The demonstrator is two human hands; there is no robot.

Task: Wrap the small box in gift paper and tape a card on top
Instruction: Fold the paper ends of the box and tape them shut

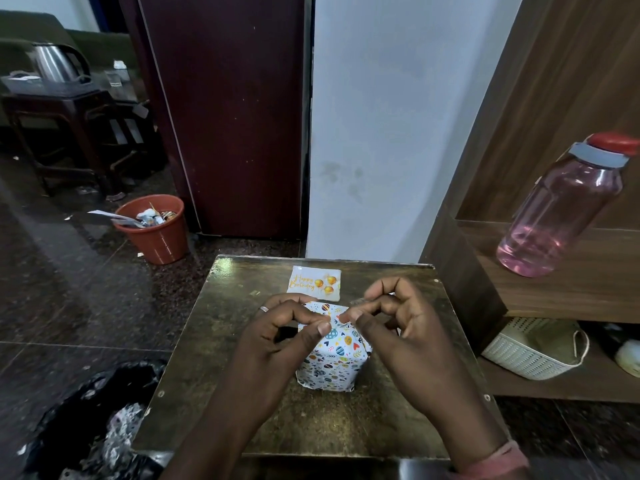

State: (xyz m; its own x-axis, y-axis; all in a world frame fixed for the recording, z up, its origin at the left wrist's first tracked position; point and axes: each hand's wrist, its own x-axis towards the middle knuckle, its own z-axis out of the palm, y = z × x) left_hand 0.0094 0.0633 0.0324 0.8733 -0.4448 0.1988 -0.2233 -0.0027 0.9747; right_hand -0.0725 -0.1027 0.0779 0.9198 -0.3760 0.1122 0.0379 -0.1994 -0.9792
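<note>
Two hands work above the wrapped box, which sits mid-surface on the dark surface, already covered in patterned gift paper. The birthday card lies flat just behind the box, apart from it, not yet attached.

Step in hand, as I judge it: getting a piece of clear tape ready, either to seal the last paper seam on top or to fix the card. The tape itself is hard to make out; a thin pale sliver shows at the right fingertips, likely the strip, can't confirm.

Left hand: fingers curled, thumb and forefinger tips pinched together right over the box's top edge, seemingly holding one end of the strip or the paper fold; which one I cannot tell. Ring on one finger.

Right hand: fingers curled too, thumb and forefinger pinching near the left hand's tips, other fingers bent in behind. Both hands hover at the box top, contact with the paper unclear.

To do it well: keep the strip taut between both pinches so it doesn't curl onto itself, lower it flat across the seam, press from the middle outward. Then set the card square on top before taping.

Off-surface: pink bottle on the shelf right, orange bin on the floor left.
</note>
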